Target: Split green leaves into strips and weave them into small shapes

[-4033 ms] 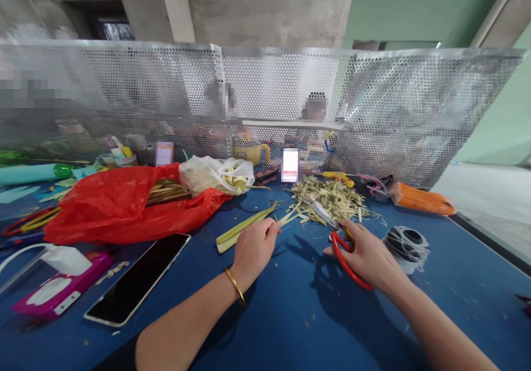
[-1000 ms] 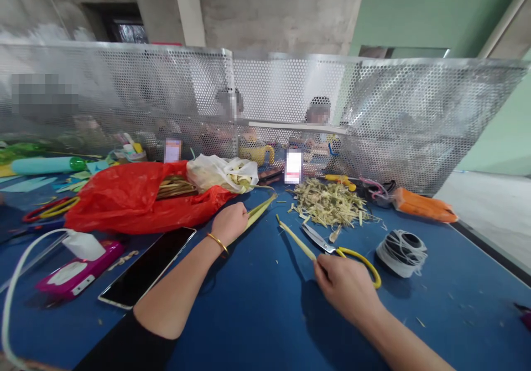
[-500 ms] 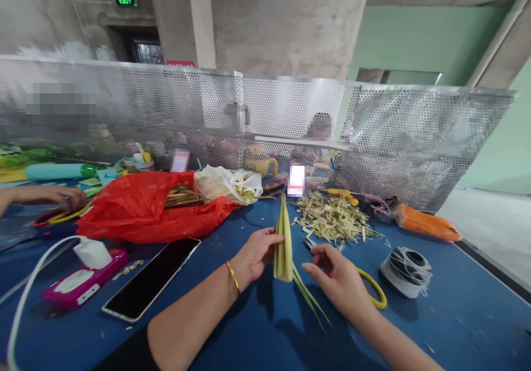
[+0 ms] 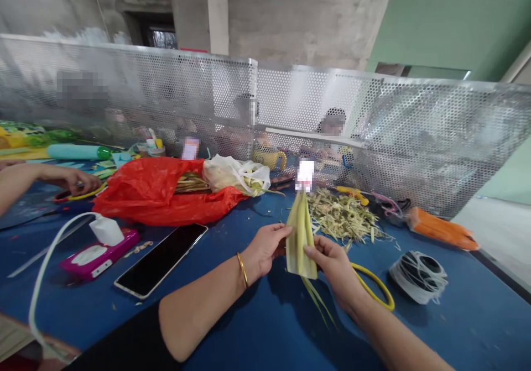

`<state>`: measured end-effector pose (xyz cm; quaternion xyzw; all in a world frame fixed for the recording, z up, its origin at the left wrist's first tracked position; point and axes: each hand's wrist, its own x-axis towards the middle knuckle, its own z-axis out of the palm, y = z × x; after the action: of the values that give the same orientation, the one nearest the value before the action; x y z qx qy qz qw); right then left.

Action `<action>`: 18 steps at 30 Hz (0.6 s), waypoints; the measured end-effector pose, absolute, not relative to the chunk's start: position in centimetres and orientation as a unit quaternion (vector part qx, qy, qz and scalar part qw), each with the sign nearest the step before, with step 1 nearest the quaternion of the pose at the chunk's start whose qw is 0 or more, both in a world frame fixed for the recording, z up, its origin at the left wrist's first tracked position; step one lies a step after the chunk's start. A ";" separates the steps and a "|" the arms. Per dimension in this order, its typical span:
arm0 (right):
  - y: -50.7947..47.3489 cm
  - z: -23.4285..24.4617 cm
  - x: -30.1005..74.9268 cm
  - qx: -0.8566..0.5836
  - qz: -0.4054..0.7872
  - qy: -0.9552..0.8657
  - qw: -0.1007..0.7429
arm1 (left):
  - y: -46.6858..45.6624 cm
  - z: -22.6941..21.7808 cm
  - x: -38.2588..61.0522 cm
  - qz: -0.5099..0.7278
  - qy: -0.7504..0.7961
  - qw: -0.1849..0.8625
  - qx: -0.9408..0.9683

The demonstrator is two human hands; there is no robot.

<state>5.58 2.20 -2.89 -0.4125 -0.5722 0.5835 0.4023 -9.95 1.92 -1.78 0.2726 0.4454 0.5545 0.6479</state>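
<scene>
Both hands hold an upright bundle of pale green leaf strips (image 4: pixel 300 233) above the blue table (image 4: pixel 257 327). My left hand (image 4: pixel 265 248), with a gold bangle on its wrist, grips the bundle from the left. My right hand (image 4: pixel 334 263) pinches its lower right edge, and thin strands hang down below it. Yellow-handled scissors (image 4: pixel 373 288) lie on the table just right of my right hand, partly hidden by it.
A pile of leaf trimmings (image 4: pixel 344 216), a spool of white cord (image 4: pixel 418 276), an orange tool (image 4: pixel 442 228), a red plastic bag of leaves (image 4: pixel 153 191), a black phone (image 4: pixel 161 259) and a pink device (image 4: pixel 97 254) lie around. Another person's hand (image 4: pixel 72 180) rests at the left. A perforated metal screen (image 4: pixel 373 127) closes the back.
My right hand let go of the scissors and a thin strip. My left hand lifted the leaf bundle off the table to upright, and my right hand came over and took its lower edge.
</scene>
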 end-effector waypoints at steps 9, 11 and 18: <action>2.4 -2.9 5.7 -0.415 0.499 -0.613 0.451 | 1.1 -1.7 -9.0 0.506 0.480 0.617 0.365; 2.1 -2.8 5.7 -0.429 0.451 -0.644 0.444 | 1.1 -1.8 -9.0 0.522 0.486 0.588 0.383; 2.1 -3.2 5.6 -0.448 0.430 -0.671 0.405 | 1.2 -2.4 -8.9 0.516 0.490 0.536 0.455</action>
<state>5.65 2.11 -3.18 -0.4478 -0.6711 0.4302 0.4050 -8.94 1.20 -2.35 0.4545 0.4895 0.5158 0.5364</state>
